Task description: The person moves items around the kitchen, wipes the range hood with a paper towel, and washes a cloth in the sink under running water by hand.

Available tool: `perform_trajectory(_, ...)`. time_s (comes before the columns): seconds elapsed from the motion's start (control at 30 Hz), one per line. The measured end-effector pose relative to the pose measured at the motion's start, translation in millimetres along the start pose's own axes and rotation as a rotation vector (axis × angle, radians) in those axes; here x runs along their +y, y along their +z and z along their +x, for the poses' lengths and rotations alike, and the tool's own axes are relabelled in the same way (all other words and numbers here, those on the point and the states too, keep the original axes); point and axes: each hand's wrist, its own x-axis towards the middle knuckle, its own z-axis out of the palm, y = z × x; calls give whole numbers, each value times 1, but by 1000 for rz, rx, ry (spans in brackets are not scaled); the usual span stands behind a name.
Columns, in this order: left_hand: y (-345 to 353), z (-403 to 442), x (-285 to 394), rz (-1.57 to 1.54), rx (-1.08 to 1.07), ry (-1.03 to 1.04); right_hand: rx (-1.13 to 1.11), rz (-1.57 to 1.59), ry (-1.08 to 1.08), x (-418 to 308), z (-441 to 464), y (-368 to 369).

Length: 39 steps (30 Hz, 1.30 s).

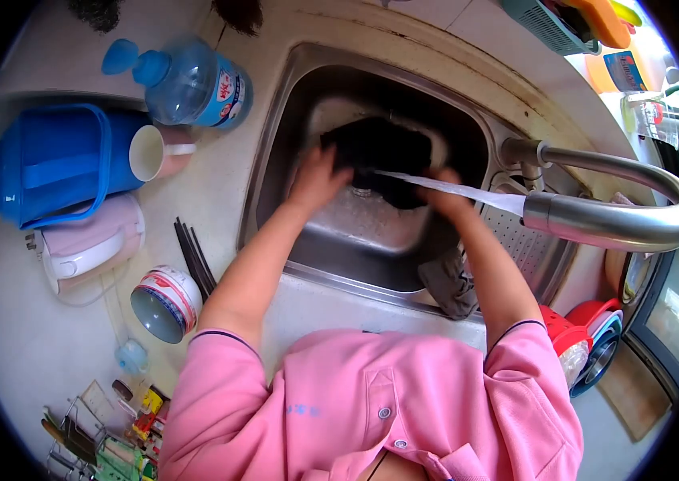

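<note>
A black cloth (391, 148), probably wet, lies spread in the steel sink (327, 256). My left hand (319, 178) is at its left edge, with thumb and fingers closed on the fabric. At the cloth's right side is my right hand (445, 192), blurred by motion, so its fingers do not show clearly. A stream of water (468, 189) runs from the curved faucet (612, 216) across to the cloth, passing by my right hand. A grey-brown rag (449, 284) hangs over the sink's front edge near my right forearm.
Left of the sink stand a blue-capped bottle (195, 86), a blue pitcher (66, 164), a pink mug (164, 152), dark chopsticks (193, 258) and stacked bowls (167, 303). A perforated drainboard (516, 244) lies right of the basin. Red and blue basins (596, 341) sit at the lower right.
</note>
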Motion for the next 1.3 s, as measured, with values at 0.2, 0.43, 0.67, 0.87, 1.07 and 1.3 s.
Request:
perform_trajectory(0.2,2,-9,-35,319,-509,-76,-54,-312,35,-9,-15,23)
perform_trajectory(0.43,11,-30,-32,587,-658,132,-291,-320,31,-16,-38,41)
perform_trajectory(0.67,-27,14,0,330,38,-9,394,-51,-69,-40,3,-35)
perform_trajectory(0.87,6,-24,-32,700,-738,107,-664,-365,-225,-6,-45,51)
perform_trajectory(1.07,-28,25,-6,582,-148,31,442,-115,-4,-42,0,-40)
perform_trajectory(1.3,-1,-12,-46,681,-853,111,-570,-374,-53,-42,-53,12)
